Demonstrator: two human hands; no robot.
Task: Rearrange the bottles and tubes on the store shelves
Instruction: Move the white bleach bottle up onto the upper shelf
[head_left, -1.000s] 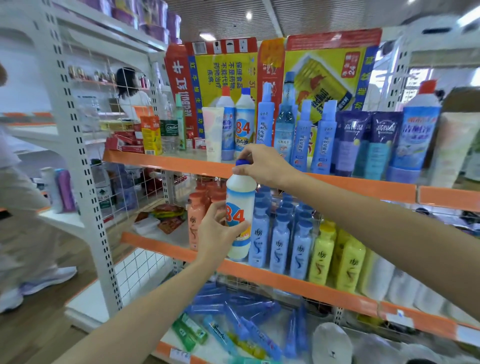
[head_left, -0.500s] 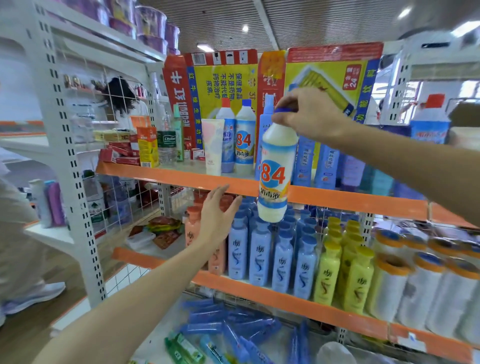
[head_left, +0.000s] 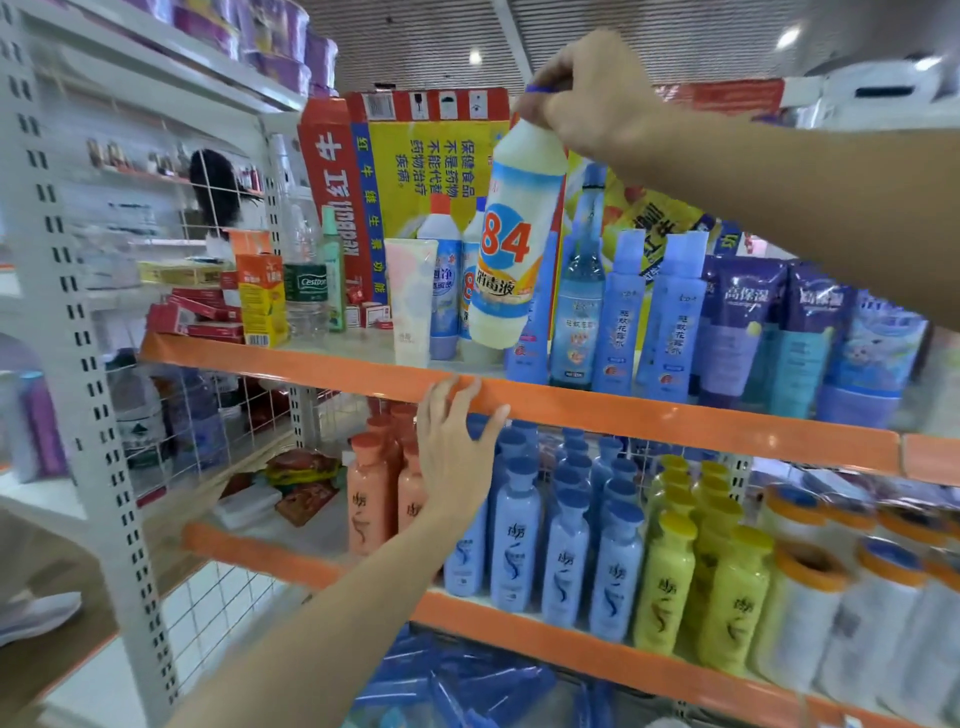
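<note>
head view | right hand (head_left: 587, 104) grasps the white "84" bottle (head_left: 517, 244) by its blue cap, bottle hanging tilted, above the orange shelf edge (head_left: 675, 415), in front of the bottles standing there | left hand (head_left: 452, 447) fingers straight and released, tips touching that edge, over the peach bottles (head_left: 370, 499) below

The scene was brightly and evenly lit by recessed ceiling lights (head_left: 474, 57) overhead, with almost no hard shadows. Glare washed out the upper right corner, and the orange shelf edge (head_left: 675, 415) carried a soft sheen. Wide-angle distortion bowed the white upright (head_left: 78, 312) (most strongly at the left). Motion blur smeared the lower right rolls (head_left: 831, 597).
</note>
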